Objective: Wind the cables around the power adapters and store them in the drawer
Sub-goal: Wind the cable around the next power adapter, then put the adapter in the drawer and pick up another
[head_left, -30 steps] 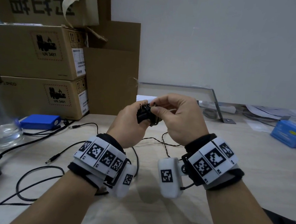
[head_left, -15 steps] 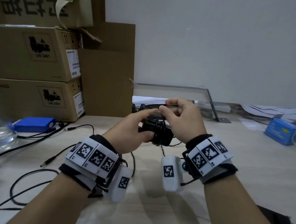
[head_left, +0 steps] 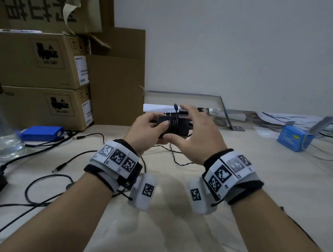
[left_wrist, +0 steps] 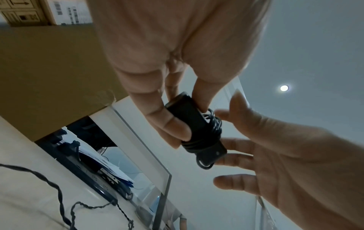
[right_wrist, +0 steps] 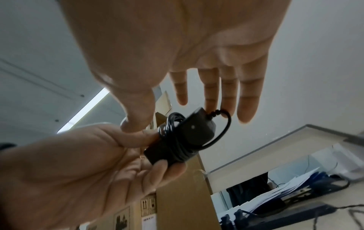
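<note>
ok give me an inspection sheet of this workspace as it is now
surface: light wooden desk.
job's things: black power adapter, its cable coiled round it; no drawer seen.
clutter: cardboard boxes, blue battery pack, blue box, glass bottle.
grippers: left hand has the adapter in its grip; right hand open, fingers spread beside it.
cables: loose black leads on desk.
surroundings: white wall, papers.

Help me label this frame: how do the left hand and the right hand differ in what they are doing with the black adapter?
The left hand grips the black adapter between curled thumb and fingers; the right hand has its fingers spread straight and grips nothing. The left hand holds the adapter's plain end; the right hand is at the end where the wound cable exits. Both are raised above the table.
</note>
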